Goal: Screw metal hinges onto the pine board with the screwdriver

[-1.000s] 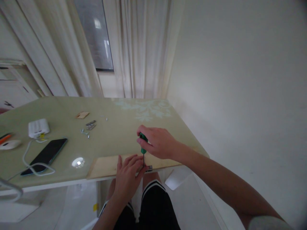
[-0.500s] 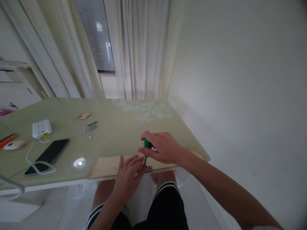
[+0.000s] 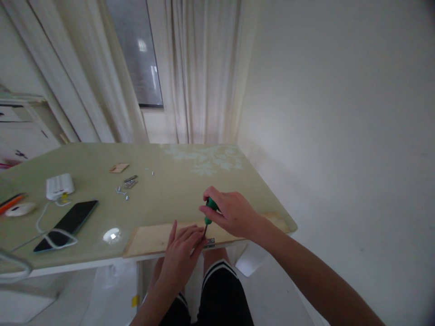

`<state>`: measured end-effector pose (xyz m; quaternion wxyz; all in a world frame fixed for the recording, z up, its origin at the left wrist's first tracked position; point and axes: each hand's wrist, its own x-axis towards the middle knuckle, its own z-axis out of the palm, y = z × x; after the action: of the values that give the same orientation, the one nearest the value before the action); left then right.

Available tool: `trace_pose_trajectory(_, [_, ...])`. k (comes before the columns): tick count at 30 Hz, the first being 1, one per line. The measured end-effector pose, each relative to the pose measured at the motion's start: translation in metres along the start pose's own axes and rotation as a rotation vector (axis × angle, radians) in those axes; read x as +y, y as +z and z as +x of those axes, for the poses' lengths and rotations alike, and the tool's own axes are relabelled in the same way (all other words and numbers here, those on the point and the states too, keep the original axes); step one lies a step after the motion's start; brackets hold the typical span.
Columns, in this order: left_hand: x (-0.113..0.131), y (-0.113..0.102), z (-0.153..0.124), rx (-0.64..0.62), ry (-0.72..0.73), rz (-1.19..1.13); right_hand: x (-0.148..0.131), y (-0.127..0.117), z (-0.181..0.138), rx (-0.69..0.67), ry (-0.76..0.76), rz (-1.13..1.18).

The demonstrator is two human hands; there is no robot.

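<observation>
A small metal hinge (image 3: 211,242) lies at the front edge of a long pale wooden board (image 3: 149,236). My right hand (image 3: 234,213) is closed round the green handle of a screwdriver (image 3: 210,210). The shaft slants down to the hinge's left end, where the tip is hidden by my fingers. My left hand (image 3: 185,249) rests on the board, fingers together and thumb pressed at the hinge, pinning it beside the screwdriver tip. Any screw under the tip is too small to make out.
On the green table (image 3: 163,199), several screws (image 3: 121,190) and more metal hinges (image 3: 131,181) lie near a small wooden piece (image 3: 118,168). A phone (image 3: 68,224), a cable and a white adapter (image 3: 60,185) are at the left. A wall (image 3: 340,136) rises on the right.
The screwdriver and my right hand have shifted slightly right, the shaft leaning more. My legs have moved beneath the table. My left hand stays at the hinge.
</observation>
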<state>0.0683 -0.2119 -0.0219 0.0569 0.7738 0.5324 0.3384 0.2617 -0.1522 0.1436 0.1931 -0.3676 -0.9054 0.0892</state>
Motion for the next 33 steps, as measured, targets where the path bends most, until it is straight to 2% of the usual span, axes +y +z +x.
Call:
trace_pose_trajectory(4, [0.001,0.002,0.002,-0.019,-0.016,-0.022,-0.002,-0.002,-0.003,0.015,-0.214,0.088])
trace_pose_trajectory(10, [-0.008,0.002,0.006,-0.085,-0.025,-0.085,0.002,0.0,-0.004,0.022,0.036,0.012])
trace_pose_trajectory(15, [-0.011,0.0,0.006,-0.111,-0.044,-0.125,0.005,-0.001,-0.004,0.06,-0.162,0.128])
trace_pose_trajectory(20, [-0.01,0.0,0.005,-0.078,-0.06,-0.118,0.002,0.004,0.001,0.056,0.013,0.019])
trace_pose_trajectory(21, [-0.01,0.0,0.005,-0.073,-0.063,-0.117,0.001,0.005,0.002,0.056,0.009,0.023])
trace_pose_trajectory(25, [-0.008,0.001,0.006,-0.058,-0.094,-0.116,-0.005,0.006,0.004,0.066,-0.171,0.105])
trace_pose_trajectory(27, [-0.007,0.001,0.006,-0.052,-0.102,-0.117,-0.008,0.005,0.005,0.067,-0.138,0.058])
trace_pose_trajectory(30, [-0.006,0.002,0.005,-0.046,-0.105,-0.115,-0.011,0.004,0.008,0.03,0.014,-0.043])
trace_pose_trajectory(31, [-0.007,0.003,0.005,-0.043,-0.108,-0.113,-0.011,0.004,0.009,0.016,0.027,-0.044])
trace_pose_trajectory(33, [-0.007,0.003,0.004,-0.04,-0.111,-0.113,-0.011,0.004,0.009,0.016,-0.052,0.017])
